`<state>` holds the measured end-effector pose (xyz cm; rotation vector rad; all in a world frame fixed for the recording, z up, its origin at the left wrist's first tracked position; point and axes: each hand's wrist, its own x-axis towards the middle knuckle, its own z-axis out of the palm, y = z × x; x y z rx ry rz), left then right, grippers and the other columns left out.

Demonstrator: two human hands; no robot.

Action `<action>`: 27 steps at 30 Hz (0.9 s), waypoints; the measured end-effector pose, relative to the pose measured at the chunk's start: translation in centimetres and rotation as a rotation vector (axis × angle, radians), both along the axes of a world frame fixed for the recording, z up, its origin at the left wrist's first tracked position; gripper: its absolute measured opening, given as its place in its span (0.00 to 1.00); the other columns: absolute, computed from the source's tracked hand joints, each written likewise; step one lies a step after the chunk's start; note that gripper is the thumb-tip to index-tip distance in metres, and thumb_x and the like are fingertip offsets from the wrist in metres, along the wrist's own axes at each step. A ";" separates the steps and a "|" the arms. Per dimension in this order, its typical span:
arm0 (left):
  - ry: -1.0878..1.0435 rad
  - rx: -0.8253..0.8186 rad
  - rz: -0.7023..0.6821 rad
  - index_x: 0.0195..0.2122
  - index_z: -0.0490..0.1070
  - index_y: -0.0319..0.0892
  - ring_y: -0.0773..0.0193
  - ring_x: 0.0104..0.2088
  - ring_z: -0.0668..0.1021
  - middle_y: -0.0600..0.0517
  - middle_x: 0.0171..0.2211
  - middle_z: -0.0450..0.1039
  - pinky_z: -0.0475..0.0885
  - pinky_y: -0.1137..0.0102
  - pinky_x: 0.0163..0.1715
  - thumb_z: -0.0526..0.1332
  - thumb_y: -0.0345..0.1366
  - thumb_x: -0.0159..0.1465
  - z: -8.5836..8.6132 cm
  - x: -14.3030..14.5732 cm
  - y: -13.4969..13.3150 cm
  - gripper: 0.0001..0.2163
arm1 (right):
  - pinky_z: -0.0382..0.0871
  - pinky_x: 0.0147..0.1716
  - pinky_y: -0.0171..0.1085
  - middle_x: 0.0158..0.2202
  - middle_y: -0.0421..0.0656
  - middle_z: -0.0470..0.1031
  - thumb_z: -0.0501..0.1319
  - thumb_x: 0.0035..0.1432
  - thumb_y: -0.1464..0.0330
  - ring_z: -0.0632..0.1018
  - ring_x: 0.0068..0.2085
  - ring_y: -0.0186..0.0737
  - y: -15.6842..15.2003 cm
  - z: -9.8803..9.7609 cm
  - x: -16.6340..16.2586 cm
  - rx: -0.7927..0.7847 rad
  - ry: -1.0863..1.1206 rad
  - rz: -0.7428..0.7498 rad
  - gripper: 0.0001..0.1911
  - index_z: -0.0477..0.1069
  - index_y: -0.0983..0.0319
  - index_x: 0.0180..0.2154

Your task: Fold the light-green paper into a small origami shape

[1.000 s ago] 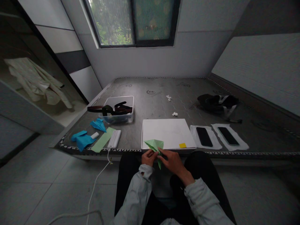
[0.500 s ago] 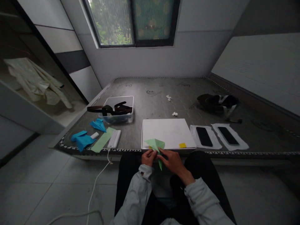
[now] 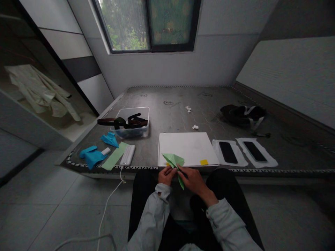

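Observation:
A folded light-green paper shape [image 3: 173,161] is held just off the near edge of a grey mattress [image 3: 180,108], over my lap. My left hand [image 3: 165,175] pinches its lower left part, fingers closed. My right hand [image 3: 193,179] grips its right side, and a pointed green tip sticks down between the two hands. Behind the paper lies a white board [image 3: 187,148] with a small yellow sticky note [image 3: 203,162] at its near edge.
Left of the board lie a white keyboard-like bar [image 3: 127,155] with a cable, a green paper strip [image 3: 115,156], blue folded papers [image 3: 91,155] and a clear box [image 3: 132,122] with belts. Two dark phones [image 3: 228,152] on white sheets sit right; dark clothing [image 3: 243,114] lies farther back.
Both hands have turned the green paper slightly; its lower tip now points a bit more to the right. Nothing else has moved.

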<state>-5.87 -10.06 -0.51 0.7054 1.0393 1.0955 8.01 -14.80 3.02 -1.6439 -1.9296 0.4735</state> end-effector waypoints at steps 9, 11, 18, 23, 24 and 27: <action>0.021 -0.026 0.004 0.33 0.79 0.32 0.53 0.31 0.83 0.41 0.30 0.81 0.79 0.68 0.30 0.76 0.46 0.36 -0.2 0.0 0.1 0.26 | 0.71 0.49 0.39 0.50 0.44 0.77 0.51 0.65 0.70 0.79 0.48 0.42 0.0 0.3 0.1 0.008 0.022 0.046 0.21 0.66 0.55 0.57; 0.026 -0.003 0.016 0.33 0.79 0.32 0.53 0.32 0.83 0.41 0.29 0.81 0.79 0.68 0.30 0.75 0.45 0.37 -0.4 0.1 0.1 0.25 | 0.72 0.47 0.38 0.48 0.45 0.78 0.51 0.64 0.71 0.80 0.46 0.42 0.0 0.3 0.1 0.006 -0.002 0.036 0.22 0.64 0.56 0.59; 0.129 0.117 -0.015 0.33 0.78 0.35 0.55 0.33 0.82 0.43 0.30 0.81 0.78 0.70 0.32 0.75 0.39 0.37 -1.1 0.2 -0.1 0.21 | 0.73 0.41 0.37 0.43 0.46 0.80 0.54 0.64 0.67 0.81 0.41 0.44 0.1 0.0 -0.2 -0.001 -0.132 -0.092 0.20 0.68 0.56 0.56; 0.325 0.232 -0.008 0.36 0.77 0.38 0.66 0.22 0.78 0.48 0.31 0.80 0.71 0.77 0.22 0.71 0.40 0.44 -1.3 -0.1 -0.2 0.18 | 0.71 0.40 0.35 0.38 0.46 0.81 0.53 0.64 0.68 0.81 0.37 0.43 0.1 0.2 -0.2 0.025 -0.228 -0.078 0.18 0.71 0.57 0.53; 0.380 0.263 0.001 0.35 0.77 0.39 0.66 0.22 0.78 0.49 0.29 0.80 0.70 0.77 0.22 0.69 0.40 0.46 -1.4 -0.2 -0.3 0.16 | 0.70 0.40 0.35 0.38 0.47 0.81 0.53 0.64 0.67 0.81 0.37 0.43 0.0 0.2 -0.3 0.034 -0.228 -0.071 0.17 0.71 0.57 0.53; 0.587 0.309 0.060 0.30 0.76 0.40 0.65 0.21 0.77 0.51 0.21 0.77 0.68 0.76 0.22 0.65 0.39 0.50 -1.6 -0.5 -0.3 0.09 | 0.70 0.43 0.35 0.39 0.48 0.81 0.52 0.65 0.67 0.81 0.39 0.42 0.0 0.3 -0.4 0.072 -0.200 -0.050 0.17 0.72 0.58 0.52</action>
